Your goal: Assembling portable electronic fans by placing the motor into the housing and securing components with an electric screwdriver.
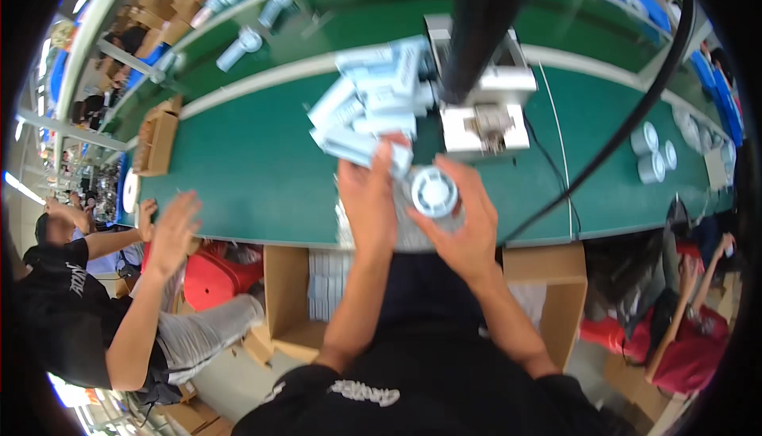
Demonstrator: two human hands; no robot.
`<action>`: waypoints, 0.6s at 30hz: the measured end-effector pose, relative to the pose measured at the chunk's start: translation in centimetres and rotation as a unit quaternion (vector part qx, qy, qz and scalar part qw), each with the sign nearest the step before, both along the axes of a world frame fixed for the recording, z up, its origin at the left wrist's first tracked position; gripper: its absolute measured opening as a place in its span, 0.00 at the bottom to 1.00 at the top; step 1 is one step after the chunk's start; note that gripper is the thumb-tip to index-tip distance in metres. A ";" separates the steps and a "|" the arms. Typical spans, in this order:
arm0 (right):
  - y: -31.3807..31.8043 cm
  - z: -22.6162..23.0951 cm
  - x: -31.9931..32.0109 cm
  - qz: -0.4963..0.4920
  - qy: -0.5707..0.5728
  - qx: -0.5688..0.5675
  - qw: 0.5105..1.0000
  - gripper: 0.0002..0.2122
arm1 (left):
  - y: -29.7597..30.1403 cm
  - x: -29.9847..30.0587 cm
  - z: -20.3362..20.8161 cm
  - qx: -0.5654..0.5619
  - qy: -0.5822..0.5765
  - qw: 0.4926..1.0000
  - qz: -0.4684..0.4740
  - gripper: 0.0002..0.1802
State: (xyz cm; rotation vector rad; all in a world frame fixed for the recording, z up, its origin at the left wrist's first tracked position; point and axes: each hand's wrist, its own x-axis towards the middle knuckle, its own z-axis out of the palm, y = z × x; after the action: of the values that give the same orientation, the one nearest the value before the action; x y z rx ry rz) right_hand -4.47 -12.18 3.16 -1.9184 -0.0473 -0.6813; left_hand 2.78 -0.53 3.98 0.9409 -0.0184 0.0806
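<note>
Closest to the body, an open brown cardboard box with pale blue cartons packed inside sits below the front edge of the green bench, so anything slipping over that edge could drop into it or past it. Just above the edge, the right hand has its fingers curled round a light blue cylinder with a slotted round face; since the grip seems to bear on its curved side, the cylinder could roll out if the hold loosened. Under the hands lies crumpled clear plastic, which might snag a finger or slide. The left hand has its fingers over the end of a light blue oblong carton; whether they grip it or merely touch it, I cannot tell. That carton lies at the near side of a loose heap of light blue cartons, some tilted over others, and a tug there could bring the heap sliding down. To the right of the heap, a grey metal device rests on a white box; a sideways knock from the right hand might topple it.
</note>
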 end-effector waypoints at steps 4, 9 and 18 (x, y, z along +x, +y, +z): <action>0.5 -1.1 -0.1 -0.031 0.008 0.008 0.999 0.28 | -1.0 -1.8 -0.3 0.097 -0.047 0.994 -0.028 0.24; -2.1 -0.9 -1.4 0.047 0.071 -0.056 0.995 0.28 | -0.5 -3.0 -1.6 0.249 -0.066 0.961 -0.098 0.25; -2.9 2.0 0.9 0.030 0.093 0.017 0.995 0.19 | -0.8 -2.2 -3.4 0.427 -0.273 0.860 -0.064 0.35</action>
State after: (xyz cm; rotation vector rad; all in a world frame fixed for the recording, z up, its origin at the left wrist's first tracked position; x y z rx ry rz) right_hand -3.60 -15.07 5.18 -1.9315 0.0241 -0.4589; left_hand 0.61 -1.35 0.57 1.7783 -0.6945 0.2261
